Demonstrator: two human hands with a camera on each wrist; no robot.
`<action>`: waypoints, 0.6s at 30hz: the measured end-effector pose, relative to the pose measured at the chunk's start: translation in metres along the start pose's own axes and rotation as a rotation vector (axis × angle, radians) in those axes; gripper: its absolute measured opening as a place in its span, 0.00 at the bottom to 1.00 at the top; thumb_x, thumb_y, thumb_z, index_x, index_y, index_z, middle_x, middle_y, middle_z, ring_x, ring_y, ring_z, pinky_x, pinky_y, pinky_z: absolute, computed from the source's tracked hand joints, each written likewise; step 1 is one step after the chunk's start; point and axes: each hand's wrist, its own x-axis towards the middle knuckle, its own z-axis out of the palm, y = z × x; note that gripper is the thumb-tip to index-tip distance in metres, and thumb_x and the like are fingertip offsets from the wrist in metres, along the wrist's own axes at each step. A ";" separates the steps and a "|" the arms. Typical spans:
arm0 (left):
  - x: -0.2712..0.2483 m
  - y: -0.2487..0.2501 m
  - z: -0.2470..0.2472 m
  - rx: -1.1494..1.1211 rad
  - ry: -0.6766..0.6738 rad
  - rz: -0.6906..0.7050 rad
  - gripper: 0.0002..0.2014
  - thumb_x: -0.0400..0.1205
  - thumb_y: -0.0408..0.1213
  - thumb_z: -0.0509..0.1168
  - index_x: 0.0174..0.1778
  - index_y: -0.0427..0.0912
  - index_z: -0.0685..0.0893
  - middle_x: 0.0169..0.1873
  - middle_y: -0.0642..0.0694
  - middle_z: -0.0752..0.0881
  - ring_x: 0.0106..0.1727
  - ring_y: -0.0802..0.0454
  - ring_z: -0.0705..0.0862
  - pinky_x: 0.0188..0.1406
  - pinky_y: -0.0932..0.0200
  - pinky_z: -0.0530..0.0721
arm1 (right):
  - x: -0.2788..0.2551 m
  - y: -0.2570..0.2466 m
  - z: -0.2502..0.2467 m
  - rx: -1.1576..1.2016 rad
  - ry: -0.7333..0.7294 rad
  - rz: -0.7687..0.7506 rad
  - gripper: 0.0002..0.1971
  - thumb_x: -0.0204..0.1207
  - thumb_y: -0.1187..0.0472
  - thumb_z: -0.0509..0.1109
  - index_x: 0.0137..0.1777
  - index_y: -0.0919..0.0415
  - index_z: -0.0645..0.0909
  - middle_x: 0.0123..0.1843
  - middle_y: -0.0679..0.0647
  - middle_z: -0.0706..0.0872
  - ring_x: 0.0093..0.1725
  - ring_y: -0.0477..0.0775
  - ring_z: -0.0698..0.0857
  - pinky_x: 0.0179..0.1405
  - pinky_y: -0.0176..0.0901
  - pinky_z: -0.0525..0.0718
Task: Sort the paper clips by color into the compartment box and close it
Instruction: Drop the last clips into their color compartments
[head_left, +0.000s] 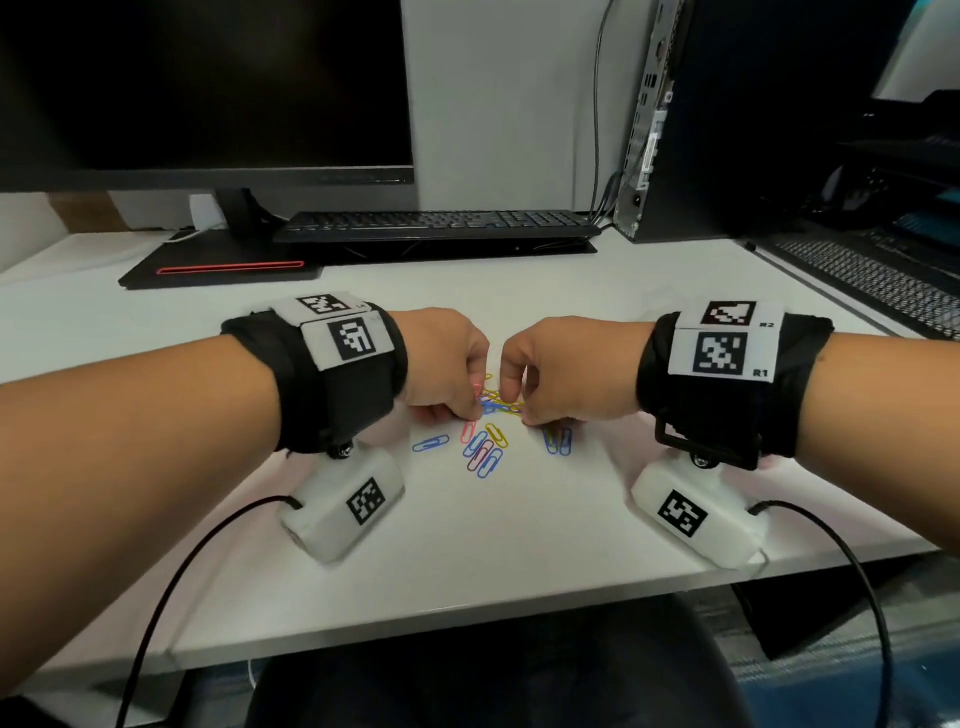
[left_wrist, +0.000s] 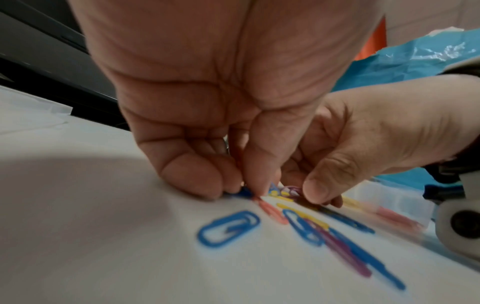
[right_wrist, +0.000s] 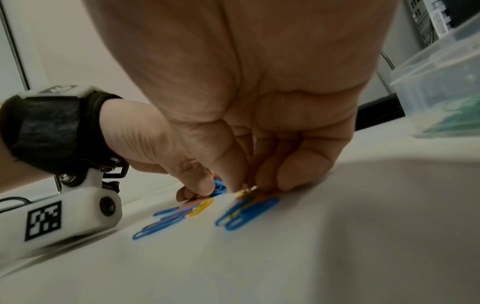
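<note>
A heap of coloured paper clips (head_left: 500, 404) lies on the white desk (head_left: 467, 545). My left hand (head_left: 475, 413) and right hand (head_left: 519, 415) meet over it, fingers curled down. In the left wrist view my left hand (left_wrist: 246, 193) pinches a blue clip at the heap's edge. In the right wrist view my right hand (right_wrist: 246, 190) pinches a clip in the heap; its colour is unclear. Loose clips lie nearer me: a blue clip (head_left: 431, 443), a pink clip (head_left: 469, 430), a yellow clip (head_left: 497, 435) and a blue pair (head_left: 558, 441). The clear compartment box (right_wrist: 441, 86) stands beyond my right hand.
A black keyboard (head_left: 436, 226) and a monitor (head_left: 208, 88) on its stand stand at the back. A computer case (head_left: 685, 119) rises at the back right. Cables hang from both wrist cameras over the desk's front edge (head_left: 467, 623).
</note>
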 end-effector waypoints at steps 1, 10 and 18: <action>-0.001 0.000 -0.002 -0.055 -0.015 -0.010 0.11 0.74 0.28 0.75 0.34 0.41 0.79 0.27 0.44 0.84 0.21 0.57 0.82 0.27 0.59 0.87 | -0.002 0.000 -0.002 0.002 0.005 -0.004 0.08 0.73 0.64 0.72 0.52 0.57 0.85 0.35 0.45 0.84 0.28 0.44 0.82 0.32 0.35 0.82; -0.006 0.016 -0.025 -0.443 -0.055 0.044 0.12 0.75 0.19 0.70 0.35 0.38 0.77 0.28 0.36 0.86 0.26 0.46 0.86 0.34 0.52 0.90 | -0.019 0.027 -0.032 0.360 0.175 0.023 0.05 0.76 0.66 0.68 0.40 0.60 0.84 0.30 0.54 0.87 0.28 0.49 0.88 0.28 0.41 0.86; 0.007 0.069 -0.026 -0.534 -0.039 0.180 0.11 0.76 0.18 0.68 0.36 0.38 0.78 0.26 0.41 0.84 0.28 0.46 0.87 0.37 0.49 0.90 | -0.054 0.074 -0.079 0.432 0.310 0.010 0.10 0.77 0.73 0.62 0.44 0.59 0.82 0.33 0.57 0.85 0.28 0.54 0.85 0.24 0.43 0.81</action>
